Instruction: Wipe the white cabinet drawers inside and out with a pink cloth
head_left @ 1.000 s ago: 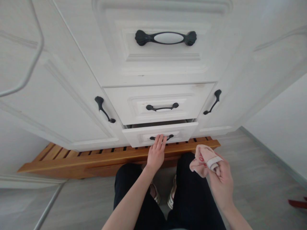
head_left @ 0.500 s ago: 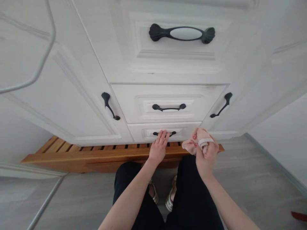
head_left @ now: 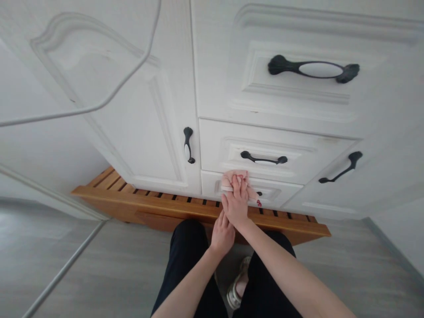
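At the front of the low white drawers, the right hand (head_left: pixel 236 206) has the pink cloth (head_left: pixel 234 177). Its fingers bend over the bunched cloth and hold it against the bottom drawer (head_left: pixel 211 182), maybe so that it does not slip down. The cloth hides most of that drawer's black handle (head_left: pixel 259 193). The left hand (head_left: pixel 223 234) is just under the right one. Its fingers are open and nearly straight, with nothing seen in them. I cannot tell if their tips touch the right hand. The bottom drawer and the middle drawer (head_left: pixel 215 139) are shut, so what is inside cannot be seen. Wooden slats (head_left: pixel 149 203) run along below.
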The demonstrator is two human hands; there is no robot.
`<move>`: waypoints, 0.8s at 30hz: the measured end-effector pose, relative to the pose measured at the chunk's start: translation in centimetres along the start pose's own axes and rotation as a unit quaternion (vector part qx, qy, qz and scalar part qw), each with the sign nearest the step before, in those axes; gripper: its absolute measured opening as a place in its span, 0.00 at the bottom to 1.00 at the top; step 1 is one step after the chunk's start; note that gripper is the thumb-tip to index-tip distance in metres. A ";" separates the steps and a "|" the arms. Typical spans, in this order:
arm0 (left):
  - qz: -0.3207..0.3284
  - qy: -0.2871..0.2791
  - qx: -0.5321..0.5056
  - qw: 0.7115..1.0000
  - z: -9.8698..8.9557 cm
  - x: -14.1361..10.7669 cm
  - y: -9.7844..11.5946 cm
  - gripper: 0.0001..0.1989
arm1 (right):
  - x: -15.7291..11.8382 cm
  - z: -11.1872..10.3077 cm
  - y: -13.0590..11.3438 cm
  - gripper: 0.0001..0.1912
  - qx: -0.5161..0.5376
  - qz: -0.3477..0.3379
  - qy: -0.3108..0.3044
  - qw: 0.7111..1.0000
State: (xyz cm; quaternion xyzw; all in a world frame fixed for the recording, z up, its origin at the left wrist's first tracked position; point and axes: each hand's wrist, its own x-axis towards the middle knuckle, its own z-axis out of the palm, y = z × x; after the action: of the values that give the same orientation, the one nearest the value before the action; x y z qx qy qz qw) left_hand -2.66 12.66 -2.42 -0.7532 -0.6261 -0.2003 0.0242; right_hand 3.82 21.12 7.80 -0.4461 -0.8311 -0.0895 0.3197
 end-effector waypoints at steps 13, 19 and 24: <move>-0.090 -0.444 -0.187 0.871 5.2 -10.5 -1.3 0.30 | 1.1 8.7 -2.3 0.28 0.083 -0.106 -0.126 0.983; -0.115 -0.486 -0.171 0.849 6.1 -10.7 -2.0 0.17 | 1.1 8.4 0.7 0.22 0.386 -0.044 -0.291 0.874; -0.095 -0.499 -0.182 0.842 6.4 -11.1 -1.6 0.16 | 2.1 6.6 2.3 0.21 0.476 -0.021 -0.270 0.837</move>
State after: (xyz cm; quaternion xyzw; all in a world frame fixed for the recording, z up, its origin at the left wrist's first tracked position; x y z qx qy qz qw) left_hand -4.00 4.48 -12.32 -0.6786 -0.5744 0.0912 -0.4486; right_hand 1.84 26.79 3.59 -0.2280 -0.8339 0.4342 0.2530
